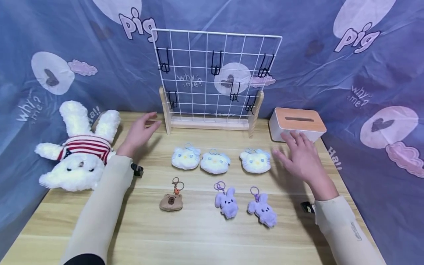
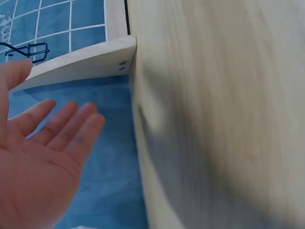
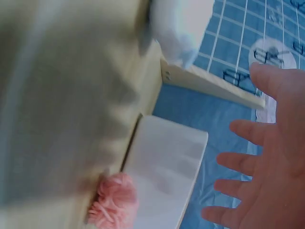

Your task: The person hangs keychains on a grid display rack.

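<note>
White plush keychains [image 1: 255, 162], three in a row, lie across the centre of the head frame on the desk [image 1: 139, 228], below the grid rack [image 1: 209, 124] at upper centre. They look light, soft and squeezable, hardly fragile; each would be best taken by the padded sides, or by its thin metal ring when the loop must stay free. The brown keychain [image 1: 171, 202] and purple keychains [image 1: 226, 203] at lower centre should handle much alike.

The right hand [image 1: 302, 158], right of centre, has its fingers straight and spread with nothing between them, in front of the tissue box [image 1: 299, 112]. The left hand [image 1: 137, 132], left of the rack, is empty too, its thumb apart from its relaxed fingers.

In the right wrist frame a white shape [image 3: 183, 28] is cut off at the top, probably one of the white keychains, and a pink yarn-like thing [image 3: 114, 200] at lower left cannot be made out in the head frame. The left wrist frame crops its hand at the left edge.
</note>
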### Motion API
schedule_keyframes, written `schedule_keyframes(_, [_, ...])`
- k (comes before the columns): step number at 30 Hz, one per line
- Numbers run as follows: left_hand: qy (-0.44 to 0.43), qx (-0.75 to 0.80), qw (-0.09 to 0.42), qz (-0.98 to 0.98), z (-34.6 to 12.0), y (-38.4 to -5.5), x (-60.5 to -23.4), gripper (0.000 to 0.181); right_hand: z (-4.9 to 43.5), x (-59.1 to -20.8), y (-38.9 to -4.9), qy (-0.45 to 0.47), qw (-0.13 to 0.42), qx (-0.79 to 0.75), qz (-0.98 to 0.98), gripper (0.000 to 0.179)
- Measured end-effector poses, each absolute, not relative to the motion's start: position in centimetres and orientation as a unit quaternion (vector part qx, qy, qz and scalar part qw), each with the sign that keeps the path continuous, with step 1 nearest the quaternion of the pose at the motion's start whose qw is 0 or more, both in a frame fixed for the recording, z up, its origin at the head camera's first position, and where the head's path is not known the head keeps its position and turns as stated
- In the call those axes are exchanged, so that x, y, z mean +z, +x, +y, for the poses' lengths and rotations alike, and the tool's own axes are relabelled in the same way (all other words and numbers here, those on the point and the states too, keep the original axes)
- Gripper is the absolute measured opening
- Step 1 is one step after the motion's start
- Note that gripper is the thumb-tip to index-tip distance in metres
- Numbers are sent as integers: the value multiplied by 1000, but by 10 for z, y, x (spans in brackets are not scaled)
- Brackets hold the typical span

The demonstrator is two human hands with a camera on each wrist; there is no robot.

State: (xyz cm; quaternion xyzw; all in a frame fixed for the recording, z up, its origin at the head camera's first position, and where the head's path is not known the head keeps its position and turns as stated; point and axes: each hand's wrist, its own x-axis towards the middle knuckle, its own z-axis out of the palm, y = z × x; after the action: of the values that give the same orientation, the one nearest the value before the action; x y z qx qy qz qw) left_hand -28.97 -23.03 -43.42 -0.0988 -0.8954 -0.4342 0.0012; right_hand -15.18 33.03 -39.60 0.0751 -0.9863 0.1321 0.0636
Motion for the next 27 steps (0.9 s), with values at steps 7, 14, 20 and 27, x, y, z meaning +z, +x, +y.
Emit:
schedule_keyframes(7, [-81, -501, -26, -861, -224, -308, -448, 67, 318, -401, -131, 74, 75, 186, -977, 66])
schedule_keyframes(14, [-64, -544, -12, -837, -216, -317, -449, 68, 305, -402, -116, 38, 27, 302, -952, 46])
schedule_keyframes(20, [-50, -597, -13, -801, -207, -322, -448, 62, 295, -410, -104, 13, -28, 346, -938, 25])
schedule_keyframes(27, [-35, -596, -6, -802, -200, -320, -448, 55, 291, -419, -92, 2, -95, 401, -911, 26])
